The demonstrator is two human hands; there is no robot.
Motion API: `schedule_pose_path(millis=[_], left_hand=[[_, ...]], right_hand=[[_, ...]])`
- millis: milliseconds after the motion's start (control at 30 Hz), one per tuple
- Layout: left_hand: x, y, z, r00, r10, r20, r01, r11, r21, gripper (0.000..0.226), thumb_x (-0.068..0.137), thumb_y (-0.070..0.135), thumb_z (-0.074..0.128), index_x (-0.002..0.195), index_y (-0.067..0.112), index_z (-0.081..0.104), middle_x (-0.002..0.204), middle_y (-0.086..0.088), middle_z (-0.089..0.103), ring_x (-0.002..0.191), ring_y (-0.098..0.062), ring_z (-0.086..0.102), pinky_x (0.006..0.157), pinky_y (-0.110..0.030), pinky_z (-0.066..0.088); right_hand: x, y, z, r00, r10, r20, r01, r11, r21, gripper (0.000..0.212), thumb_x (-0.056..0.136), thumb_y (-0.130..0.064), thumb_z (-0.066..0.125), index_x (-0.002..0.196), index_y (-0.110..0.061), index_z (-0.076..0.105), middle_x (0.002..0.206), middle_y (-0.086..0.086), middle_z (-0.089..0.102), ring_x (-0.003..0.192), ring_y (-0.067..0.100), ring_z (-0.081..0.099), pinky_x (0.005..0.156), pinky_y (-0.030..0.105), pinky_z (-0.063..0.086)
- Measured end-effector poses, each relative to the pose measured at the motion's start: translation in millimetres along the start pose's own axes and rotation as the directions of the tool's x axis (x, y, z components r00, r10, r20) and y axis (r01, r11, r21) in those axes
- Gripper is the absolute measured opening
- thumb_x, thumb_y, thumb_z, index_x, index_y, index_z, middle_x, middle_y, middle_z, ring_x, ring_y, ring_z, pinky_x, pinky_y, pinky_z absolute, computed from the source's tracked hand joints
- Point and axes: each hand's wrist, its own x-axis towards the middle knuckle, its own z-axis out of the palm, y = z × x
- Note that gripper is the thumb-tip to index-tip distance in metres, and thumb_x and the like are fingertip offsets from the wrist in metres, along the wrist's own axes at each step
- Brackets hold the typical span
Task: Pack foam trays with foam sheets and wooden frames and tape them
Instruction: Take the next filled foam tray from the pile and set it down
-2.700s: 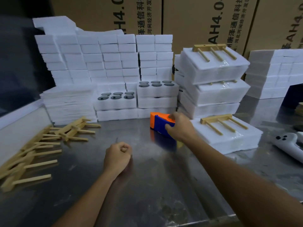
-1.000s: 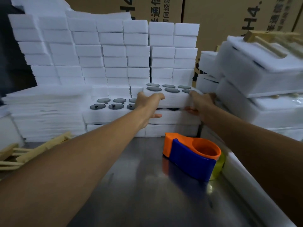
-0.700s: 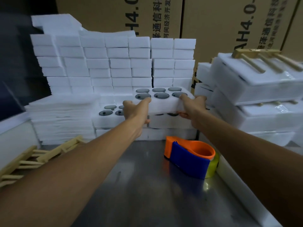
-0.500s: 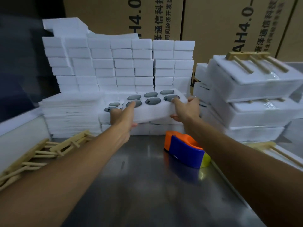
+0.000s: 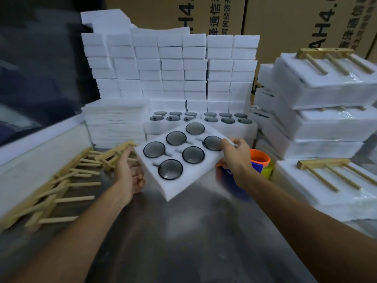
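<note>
A white foam tray (image 5: 183, 181) with several dark round lenses in its pockets hangs tilted low over the steel table (image 5: 183, 237), turned at an angle. My right hand (image 5: 234, 158) grips its right edge, thumb on top beside a lens. My left hand (image 5: 128, 172) is right beside the tray's left edge, fingers loosely apart, with nothing in its grasp. A stack of thin foam sheets (image 5: 114, 123) stands behind at the left. Loose wooden frames (image 5: 61, 190) lie piled at the left. The orange and blue tape dispenser (image 5: 260, 159) sits just behind my right hand.
More lens-filled trays (image 5: 224, 124) sit at the back centre, before a wall of white foam blocks (image 5: 173, 68). Wrapped packs topped with wooden frames (image 5: 326, 180) are stacked at the right (image 5: 326, 88). Cardboard boxes (image 5: 285, 17) stand behind. A white ledge (image 5: 40, 144) borders the left.
Both hands lifted the tray off the back stack and drew it toward me and down over the table, turning it. My left hand has come off its edge.
</note>
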Motion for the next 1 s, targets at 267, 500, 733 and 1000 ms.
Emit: schedule_pose_path(millis=[267,500,733,1000], left_hand=[[0.6,2.4,-20.1,0.907,-0.085,0.412,-0.072,0.934,0.351,0.051,0.064,0.062,0.071,0.095,0.021,0.076,0.100,-0.013,0.069,0.082,-0.031,0.063,0.061,-0.031,0.042],[-6.9,-8.7,-1.6,0.880,-0.020,0.474,-0.335,0.680,0.652,0.064,0.050,0.079,0.071,0.096,0.036,0.059,0.087,-0.009,0.072,0.066,-0.017,0.063,0.062,-0.032,0.039],[-0.5,-21.6,5.7,0.912,0.144,0.385,-0.395,0.567,0.723,0.058,0.078,0.071,0.053,0.080,0.014,0.048,0.048,-0.005,0.062,0.034,-0.021,0.049,0.032,-0.017,0.028],[13.1,-39.0,19.8,0.895,0.416,0.160,-0.428,0.703,0.568,0.024,0.079,0.040,0.076,0.084,0.020,0.063,0.080,0.007,0.065,0.067,-0.001,0.059,0.057,-0.012,0.042]], right_hand=[[1.7,24.0,-5.8,0.993,0.082,0.088,-0.069,0.988,-0.142,0.011,0.090,-0.022,0.055,0.090,-0.014,0.063,0.070,0.003,0.065,0.042,0.010,0.057,0.042,0.023,0.043],[8.0,30.8,1.9,0.992,0.100,0.072,-0.098,0.995,-0.031,0.014,0.085,-0.029,0.069,0.093,-0.018,0.072,0.087,0.004,0.077,0.084,0.024,0.071,0.079,0.041,0.060],[-0.2,41.1,7.7,0.957,0.225,0.184,-0.239,0.969,0.060,0.015,0.084,-0.017,0.069,0.098,-0.012,0.074,0.089,0.011,0.076,0.082,0.028,0.073,0.064,0.033,0.056],[-4.4,44.6,13.5,0.949,0.238,0.209,-0.253,0.966,0.052,0.034,0.093,-0.005,0.057,0.125,-0.016,0.058,0.100,-0.003,0.063,0.081,0.009,0.063,0.049,0.016,0.049]])
